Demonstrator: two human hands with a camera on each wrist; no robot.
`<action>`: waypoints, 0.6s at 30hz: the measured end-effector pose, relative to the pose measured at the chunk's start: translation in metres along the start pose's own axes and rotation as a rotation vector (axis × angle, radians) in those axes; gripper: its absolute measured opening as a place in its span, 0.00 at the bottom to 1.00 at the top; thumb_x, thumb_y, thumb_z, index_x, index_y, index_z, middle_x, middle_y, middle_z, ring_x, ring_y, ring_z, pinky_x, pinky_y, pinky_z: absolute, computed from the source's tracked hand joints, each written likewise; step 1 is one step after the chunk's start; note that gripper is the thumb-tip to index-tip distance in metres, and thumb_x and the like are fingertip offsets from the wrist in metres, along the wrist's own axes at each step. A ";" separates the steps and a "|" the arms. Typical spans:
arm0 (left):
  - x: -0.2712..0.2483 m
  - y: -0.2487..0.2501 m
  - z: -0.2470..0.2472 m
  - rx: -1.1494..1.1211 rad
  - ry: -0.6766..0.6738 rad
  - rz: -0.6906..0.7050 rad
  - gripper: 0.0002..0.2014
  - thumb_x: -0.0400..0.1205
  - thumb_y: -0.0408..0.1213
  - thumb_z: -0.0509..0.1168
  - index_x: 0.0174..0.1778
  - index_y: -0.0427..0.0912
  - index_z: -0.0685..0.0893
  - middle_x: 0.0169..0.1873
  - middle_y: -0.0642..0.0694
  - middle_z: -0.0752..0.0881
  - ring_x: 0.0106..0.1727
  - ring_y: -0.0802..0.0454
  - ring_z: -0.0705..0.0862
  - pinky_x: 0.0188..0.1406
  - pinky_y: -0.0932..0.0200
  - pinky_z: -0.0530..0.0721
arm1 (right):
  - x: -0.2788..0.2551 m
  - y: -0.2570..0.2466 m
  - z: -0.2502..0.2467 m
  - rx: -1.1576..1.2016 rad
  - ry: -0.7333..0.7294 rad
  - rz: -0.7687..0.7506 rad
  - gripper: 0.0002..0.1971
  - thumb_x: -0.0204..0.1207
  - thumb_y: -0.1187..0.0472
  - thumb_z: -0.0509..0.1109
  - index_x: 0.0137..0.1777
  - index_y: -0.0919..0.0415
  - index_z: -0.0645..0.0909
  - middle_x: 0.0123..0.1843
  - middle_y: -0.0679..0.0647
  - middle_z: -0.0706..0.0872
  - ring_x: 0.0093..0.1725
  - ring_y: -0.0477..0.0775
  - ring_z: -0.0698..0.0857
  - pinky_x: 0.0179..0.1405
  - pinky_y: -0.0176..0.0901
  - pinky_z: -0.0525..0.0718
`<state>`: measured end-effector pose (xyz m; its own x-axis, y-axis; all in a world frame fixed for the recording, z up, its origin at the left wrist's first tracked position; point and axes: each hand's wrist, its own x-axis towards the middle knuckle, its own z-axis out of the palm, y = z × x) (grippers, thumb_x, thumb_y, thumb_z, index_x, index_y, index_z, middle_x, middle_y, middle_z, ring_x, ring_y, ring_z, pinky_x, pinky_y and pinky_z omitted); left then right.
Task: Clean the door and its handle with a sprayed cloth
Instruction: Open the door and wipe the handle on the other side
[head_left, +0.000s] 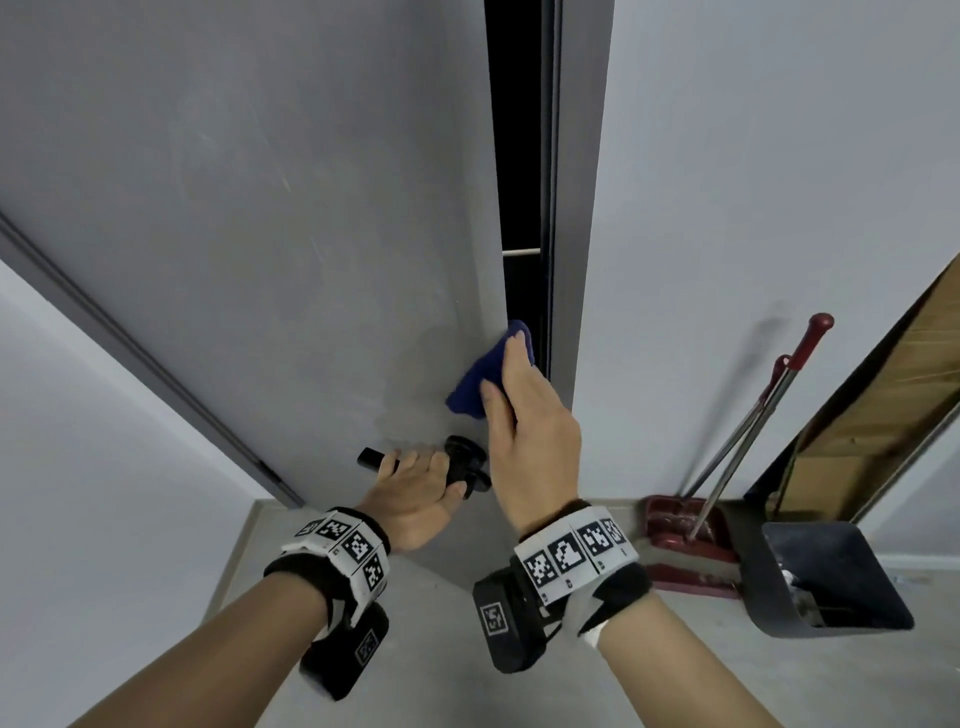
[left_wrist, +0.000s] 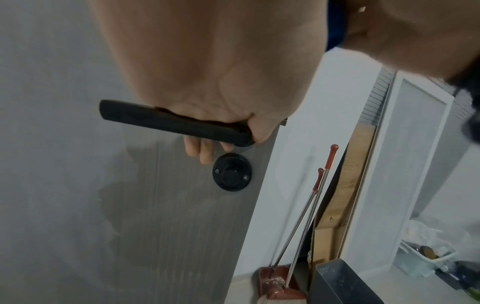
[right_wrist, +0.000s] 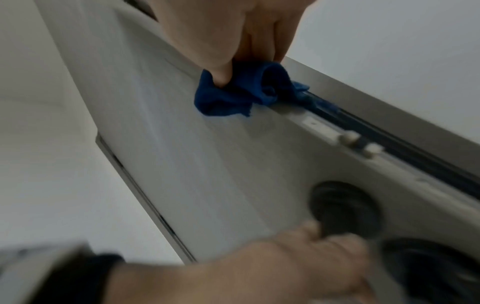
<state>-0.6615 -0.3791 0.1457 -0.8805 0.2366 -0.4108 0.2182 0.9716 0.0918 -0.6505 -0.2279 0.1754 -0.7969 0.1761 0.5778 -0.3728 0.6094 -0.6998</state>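
Door (head_left: 270, 218) ajar, grey, damp patch around handle (left_wrist: 171, 123). Left hand (head_left: 415, 493) curled round handle, likely steadying door against wiping pressure. Right hand (head_left: 530, 415) pinches bunched blue cloth (head_left: 488, 374), pressing it at door's latch edge, just above handle.

One door (head_left: 260, 208), one handle (left_wrist: 168, 123), one cloth (head_left: 483, 384), two hands, two red-tipped poles (head_left: 748, 431), one dustpan (head_left: 680, 540), one dark bin (head_left: 831, 582).

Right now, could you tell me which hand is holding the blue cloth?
The right hand presses the blue cloth against the grey door's edge; the left hand grips the black lever handle.
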 end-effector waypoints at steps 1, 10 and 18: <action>0.001 -0.001 0.001 -0.010 0.005 0.007 0.22 0.91 0.51 0.44 0.73 0.41 0.69 0.71 0.43 0.75 0.77 0.45 0.68 0.84 0.42 0.53 | 0.005 -0.003 0.001 0.012 0.031 0.004 0.26 0.86 0.51 0.57 0.81 0.61 0.71 0.63 0.55 0.88 0.55 0.51 0.86 0.50 0.30 0.74; 0.007 -0.005 0.009 -0.063 0.114 0.052 0.13 0.91 0.51 0.47 0.59 0.48 0.72 0.56 0.52 0.75 0.68 0.49 0.71 0.81 0.48 0.56 | -0.052 0.075 0.026 -0.174 -0.109 0.107 0.29 0.72 0.54 0.81 0.74 0.54 0.80 0.41 0.50 0.88 0.38 0.55 0.87 0.32 0.42 0.80; 0.010 -0.002 0.005 -0.074 0.158 0.069 0.11 0.91 0.51 0.47 0.53 0.50 0.69 0.51 0.53 0.73 0.62 0.51 0.71 0.78 0.51 0.58 | -0.079 0.118 0.046 -0.126 -0.272 0.416 0.17 0.76 0.49 0.78 0.64 0.50 0.89 0.46 0.61 0.94 0.45 0.65 0.91 0.45 0.52 0.87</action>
<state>-0.6687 -0.3785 0.1363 -0.9210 0.2956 -0.2537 0.2540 0.9495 0.1841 -0.6533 -0.2054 0.0276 -0.9669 0.2257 0.1193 0.0488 0.6222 -0.7813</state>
